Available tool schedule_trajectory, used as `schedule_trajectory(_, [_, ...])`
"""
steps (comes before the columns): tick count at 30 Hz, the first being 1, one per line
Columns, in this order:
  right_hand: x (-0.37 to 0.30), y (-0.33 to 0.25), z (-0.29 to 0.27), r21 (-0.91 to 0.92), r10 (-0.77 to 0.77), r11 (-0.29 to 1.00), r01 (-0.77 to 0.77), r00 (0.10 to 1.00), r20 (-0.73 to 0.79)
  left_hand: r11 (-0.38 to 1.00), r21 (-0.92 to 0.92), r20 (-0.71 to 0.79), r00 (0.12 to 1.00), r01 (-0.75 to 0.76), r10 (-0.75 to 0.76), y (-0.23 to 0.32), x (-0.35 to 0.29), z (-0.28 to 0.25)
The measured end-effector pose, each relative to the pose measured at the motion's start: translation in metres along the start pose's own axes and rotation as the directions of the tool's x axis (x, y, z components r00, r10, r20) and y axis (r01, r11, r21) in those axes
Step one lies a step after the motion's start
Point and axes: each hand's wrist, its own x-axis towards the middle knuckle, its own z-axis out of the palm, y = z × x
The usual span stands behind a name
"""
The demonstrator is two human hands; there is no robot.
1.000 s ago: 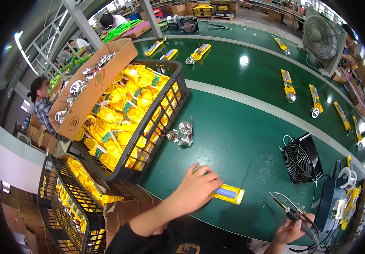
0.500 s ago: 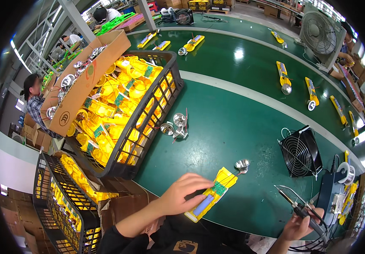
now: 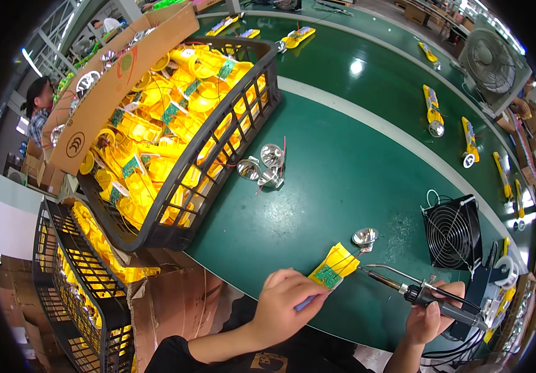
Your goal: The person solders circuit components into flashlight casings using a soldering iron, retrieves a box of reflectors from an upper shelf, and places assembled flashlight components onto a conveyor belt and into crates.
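Near the front edge of the green table lies a yellow plastic housing [image 3: 341,256] with a green circuit board [image 3: 329,275] in it. My left hand [image 3: 284,306] is closed over its near end, covering most of a blue cylindrical cell. Thin wires run from the housing to a shiny reflector cup [image 3: 365,238] just beyond it. In my right hand [image 3: 430,318] is a soldering iron [image 3: 414,294] with a thin metal guide tube along its barrel. The iron's tip points left, close to the housing's right edge; whether they touch I cannot tell.
A black crate [image 3: 174,211] heaped with yellow housings stands left, a cardboard box [image 3: 87,118] of reflectors on it. Loose reflectors [image 3: 270,163] lie mid-table. At right are a black fan [image 3: 451,231] and a solder spool [image 3: 508,267]. Housings with reflectors lie along a green belt [image 3: 367,87].
My right hand has brought the soldering iron left, up to the housing. My left hand has closed further over the blue cell. The whole view has shifted slightly.
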Motion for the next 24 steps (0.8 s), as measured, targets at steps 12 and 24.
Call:
schedule_trajectory(12, [-0.007, 0.036, 0.009, -0.234, -0.014, 0.972, 0.005, 0.999, -0.037, 0.998, 0.029, -0.205, 0.978, 0.051, -0.044, 0.0, -0.003, 0.022])
schedule_trajectory(24, [-0.012, 0.032, 0.021, -0.272, 0.071, 0.957, -0.103, 0.989, -0.126, 0.997, 0.051, -0.202, 0.979, 0.049, -0.038, -0.003, -0.002, 0.025])
